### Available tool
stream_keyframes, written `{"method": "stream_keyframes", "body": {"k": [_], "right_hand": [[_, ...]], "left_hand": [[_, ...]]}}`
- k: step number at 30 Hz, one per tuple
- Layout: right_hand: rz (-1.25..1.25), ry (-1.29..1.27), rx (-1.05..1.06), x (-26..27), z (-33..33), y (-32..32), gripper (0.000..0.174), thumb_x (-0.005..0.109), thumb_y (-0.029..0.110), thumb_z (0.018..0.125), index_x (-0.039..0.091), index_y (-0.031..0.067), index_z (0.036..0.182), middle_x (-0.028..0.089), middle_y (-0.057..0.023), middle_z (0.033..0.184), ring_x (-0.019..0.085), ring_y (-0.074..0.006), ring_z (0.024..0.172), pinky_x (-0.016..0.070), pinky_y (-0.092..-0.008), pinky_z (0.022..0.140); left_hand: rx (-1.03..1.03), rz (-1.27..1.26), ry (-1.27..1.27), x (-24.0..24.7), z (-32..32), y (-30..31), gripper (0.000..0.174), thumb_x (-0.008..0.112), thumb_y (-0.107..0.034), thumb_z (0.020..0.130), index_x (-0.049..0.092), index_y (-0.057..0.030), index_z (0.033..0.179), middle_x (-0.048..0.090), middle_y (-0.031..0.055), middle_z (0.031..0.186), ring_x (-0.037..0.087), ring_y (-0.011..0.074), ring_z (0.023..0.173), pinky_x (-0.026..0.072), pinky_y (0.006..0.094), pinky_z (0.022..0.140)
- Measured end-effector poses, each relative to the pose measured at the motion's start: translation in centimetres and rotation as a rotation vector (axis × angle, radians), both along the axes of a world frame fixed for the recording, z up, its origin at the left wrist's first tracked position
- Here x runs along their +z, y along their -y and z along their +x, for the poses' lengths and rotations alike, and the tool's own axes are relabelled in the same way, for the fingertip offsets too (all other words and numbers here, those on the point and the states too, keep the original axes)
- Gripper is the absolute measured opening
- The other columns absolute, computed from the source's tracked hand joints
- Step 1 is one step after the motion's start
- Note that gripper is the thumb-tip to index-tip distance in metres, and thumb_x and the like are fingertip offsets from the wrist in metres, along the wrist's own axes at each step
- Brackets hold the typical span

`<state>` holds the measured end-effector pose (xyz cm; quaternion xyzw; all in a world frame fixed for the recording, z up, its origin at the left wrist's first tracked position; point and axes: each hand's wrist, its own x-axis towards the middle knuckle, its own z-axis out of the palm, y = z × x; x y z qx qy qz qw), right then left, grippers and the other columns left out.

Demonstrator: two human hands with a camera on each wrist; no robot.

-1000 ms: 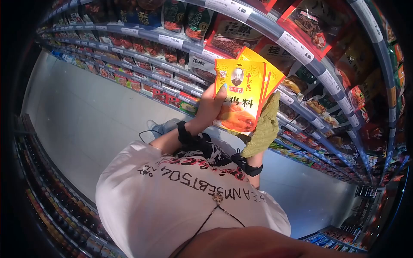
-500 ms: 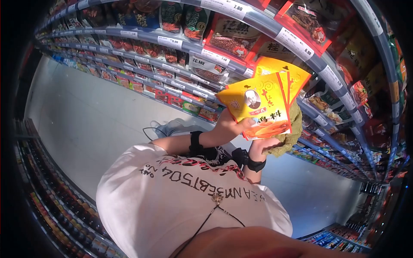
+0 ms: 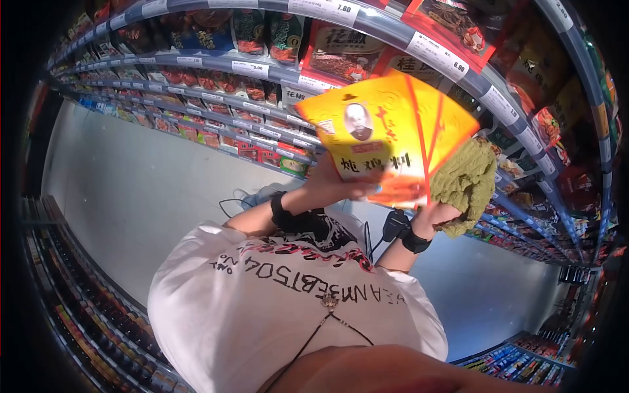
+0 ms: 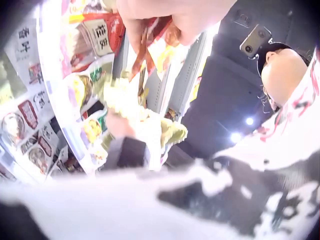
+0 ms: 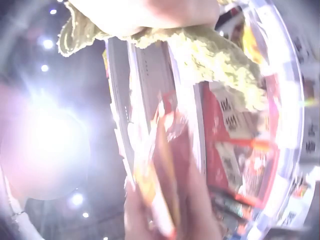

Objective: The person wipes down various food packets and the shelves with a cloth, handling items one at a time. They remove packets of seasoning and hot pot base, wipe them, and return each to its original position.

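My left hand pinches a fan of yellow seasoning packets at their lower edge, thumb over the front one. The front packet bears a round portrait, dark lettering and a picture of cooked chicken; the others stick out behind it to the right. In the left wrist view the fingers clasp the packets from both sides. Beside them, my right hand holds a crumpled olive-green cloth, which covers most of that hand. The right wrist view shows the cloth bunched under the hand.
Curved shelf edges with price tags run close beyond the hands, stocked with bagged spices. Pale floor lies below to the left. Another stocked shelf stands at the lower left.
The packets first shifted right and tilted, then came back left and up, fanned wider. The cloth, held in my right hand, has moved right and up, farther out from behind the packets.
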<state>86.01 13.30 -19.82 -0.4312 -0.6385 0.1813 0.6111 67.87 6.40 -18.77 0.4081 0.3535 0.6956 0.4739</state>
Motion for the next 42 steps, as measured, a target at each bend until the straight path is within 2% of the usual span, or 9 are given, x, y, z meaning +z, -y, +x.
{"method": "stream_keyframes", "body": {"k": [3,7,15,18,22,27,30,33,42], "right_hand": [[0.024,-0.312,0.208,0.7,-0.5,1.2,0.053,0.056,0.024,0.075,0.035,0.0019,0.119,0.040,-0.0106,0.120,0.040,-0.0236,0.109,0.0305,-0.0341,0.092],[-0.057,-0.546,0.496,-0.5,-2.0,3.2,0.053,0.053,0.030,0.077,0.035,0.0040,0.120,0.039,-0.0090,0.122,0.038,-0.0226,0.111,0.0295,-0.0347,0.093],[-0.602,-1.097,0.932,-1.9,-1.2,3.9,0.052,0.047,0.035,0.081,0.033,0.0089,0.123,0.035,-0.0063,0.127,0.034,-0.0221,0.116,0.0278,-0.0346,0.096],[-0.219,0.269,0.232,-3.7,-0.5,3.2,0.048,0.054,0.028,0.074,0.043,0.0060,0.116,0.041,-0.0139,0.119,0.038,-0.0276,0.111,0.0292,-0.0379,0.093],[0.094,1.102,-0.069,5.4,-4.6,3.7,0.051,0.059,0.026,0.070,0.044,0.0050,0.114,0.045,-0.0153,0.114,0.041,-0.0299,0.108,0.0307,-0.0387,0.092],[0.116,0.835,0.209,1.7,-3.3,1.3,0.052,0.060,0.025,0.068,0.044,0.0052,0.114,0.045,-0.0153,0.114,0.041,-0.0299,0.108,0.0309,-0.0384,0.092],[0.119,0.718,0.323,1.5,-3.5,1.0,0.054,0.061,0.024,0.067,0.044,0.0054,0.115,0.045,-0.0152,0.114,0.041,-0.0299,0.108,0.0310,-0.0381,0.092],[0.104,0.643,0.390,0.8,-3.6,1.0,0.056,0.062,0.023,0.066,0.043,0.0056,0.115,0.045,-0.0151,0.114,0.041,-0.0299,0.108,0.0312,-0.0379,0.092],[0.124,0.541,0.351,-1.0,0.8,3.1,0.061,0.064,0.021,0.061,0.042,0.0061,0.116,0.046,-0.0150,0.113,0.041,-0.0298,0.108,0.0316,-0.0371,0.091]], "left_hand": [[-0.493,0.020,-0.286,0.0,-0.3,0.0,0.057,0.072,-0.009,0.060,0.044,0.0024,0.109,0.054,0.0093,0.100,0.052,0.0146,0.090,0.0430,0.0283,0.077],[-0.574,-0.178,-0.301,-0.3,0.0,0.4,0.063,0.075,-0.012,0.056,0.044,0.0013,0.110,0.054,0.0084,0.102,0.050,0.0124,0.091,0.0417,0.0272,0.078],[-0.130,-0.129,-0.043,0.7,-3.3,0.6,0.048,0.066,-0.002,0.065,0.044,0.0021,0.108,0.056,0.0095,0.100,0.054,0.0118,0.086,0.0448,0.0248,0.075],[-0.002,-0.144,-0.176,-0.4,-3.3,0.5,0.039,0.065,-0.003,0.066,0.050,0.0026,0.102,0.057,0.0093,0.097,0.055,0.0106,0.084,0.0442,0.0238,0.073],[0.061,-0.122,-0.332,-0.5,-2.6,0.3,0.041,0.070,-0.008,0.063,0.053,0.0025,0.099,0.059,0.0071,0.091,0.054,0.0096,0.082,0.0440,0.0234,0.072],[-0.264,-0.516,-0.375,0.2,-3.4,0.3,0.041,0.065,-0.004,0.065,0.050,0.0023,0.103,0.058,0.0063,0.092,0.056,0.0144,0.081,0.0457,0.0248,0.070],[-0.369,-0.332,-0.227,-3.6,-4.4,-0.4,0.041,0.062,-0.011,0.073,0.046,0.0006,0.109,0.057,0.0053,0.089,0.055,0.0157,0.085,0.0468,0.0299,0.071],[-0.177,-0.353,0.438,-3.3,-4.2,-0.2,0.039,0.056,-0.013,0.079,0.042,-0.0018,0.114,0.053,0.0070,0.102,0.051,0.0153,0.094,0.0443,0.0310,0.077],[-0.017,-0.307,0.295,-3.6,-7.3,-0.1,0.033,0.052,-0.008,0.081,0.043,0.0011,0.111,0.054,0.0087,0.103,0.055,0.0147,0.089,0.0450,0.0269,0.077]]}}
